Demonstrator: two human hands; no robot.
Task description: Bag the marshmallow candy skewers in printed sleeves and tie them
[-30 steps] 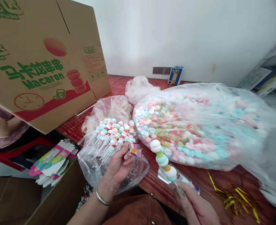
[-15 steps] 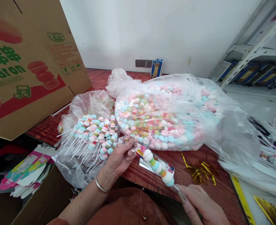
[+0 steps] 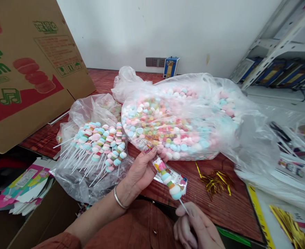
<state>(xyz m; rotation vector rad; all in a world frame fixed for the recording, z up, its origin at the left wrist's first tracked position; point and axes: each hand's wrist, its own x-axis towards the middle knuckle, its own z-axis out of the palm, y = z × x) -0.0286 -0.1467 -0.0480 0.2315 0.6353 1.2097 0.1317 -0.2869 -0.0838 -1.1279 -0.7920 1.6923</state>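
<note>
My left hand [image 3: 144, 169] is closed on a clear printed candy wrapper [image 3: 157, 162]. The upper end of a marshmallow skewer [image 3: 169, 181] sits inside that wrapper; its lower pieces, white, green, orange and pale blue, show outside. Between thumb and fingers, my right hand [image 3: 194, 223] grips the skewer's white stick. Under the skewer, another silvery wrapper [image 3: 181, 180] lies on the table. Left of my hands, several marshmallow skewers [image 3: 98, 140] are piled on a plastic bag, sticks toward me.
A large clear bag of marshmallows and gummy rings [image 3: 173, 121] fills the table's middle. Gold twist ties [image 3: 216, 181] lie at right. A big carton [image 3: 33, 79] stands left, above a box of printed cards [image 3: 29, 183]. A blue device [image 3: 171, 67] is by the wall.
The skewer's top has slid further into the wrapper. Both hands have shifted, my right hand moving left and closer to my left. The view has turned slightly.
</note>
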